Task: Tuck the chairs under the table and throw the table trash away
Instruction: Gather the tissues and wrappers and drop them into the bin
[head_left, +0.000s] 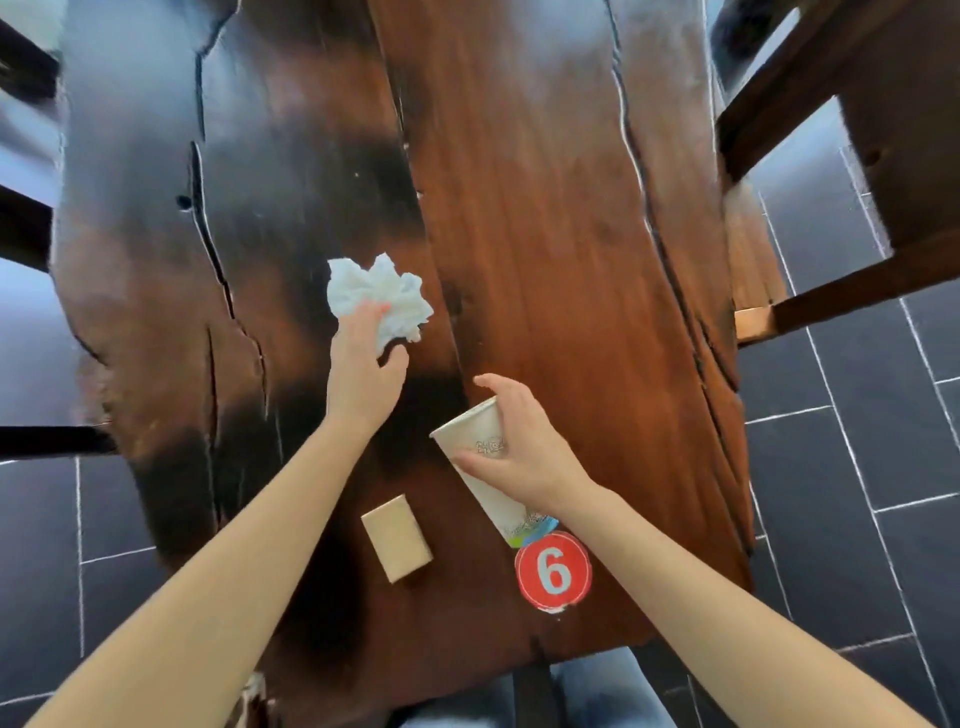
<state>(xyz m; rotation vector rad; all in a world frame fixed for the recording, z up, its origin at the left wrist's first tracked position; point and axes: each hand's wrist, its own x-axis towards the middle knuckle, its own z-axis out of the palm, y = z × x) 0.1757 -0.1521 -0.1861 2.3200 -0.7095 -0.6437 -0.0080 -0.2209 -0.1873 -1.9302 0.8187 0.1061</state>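
Note:
A crumpled white napkin (382, 293) lies near the middle of the dark wooden table (545, 208). My left hand (363, 371) is on its near side, fingers closed on the paper. My right hand (519, 441) holds a white paper cup (480, 452) tilted, rim toward the upper left, just above the tabletop. A wooden chair (852, 171) stands pulled out to the right of the table.
A small tan block (397, 538) and a red round sticker with a 6 (553, 571) sit on the near end of the table. Dark chair parts (26, 228) show at the left edge. The floor (857, 441) is dark tile.

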